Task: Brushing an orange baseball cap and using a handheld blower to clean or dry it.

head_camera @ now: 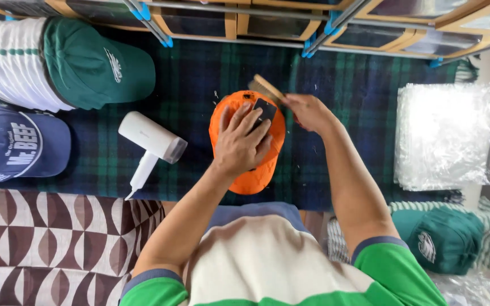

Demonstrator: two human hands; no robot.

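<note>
One orange cap (249, 148): left hand (240, 143) flat on top, fingers spread; right hand (308, 111) at its far edge, fingers clamped on one brush (265, 88). Left of cap: one white hairdryer (150, 141), possibly three more caps.

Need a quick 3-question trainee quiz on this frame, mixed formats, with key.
1. True or false: the left hand lies flat on the orange cap.
2. What does the right hand hold?
A. the white hair dryer
B. a wooden brush
C. a green cap
3. Fill in: the stack of clear plastic bags lies to the person's ____ of the orange cap.

Key: 1 true; 2 B; 3 right.
</note>
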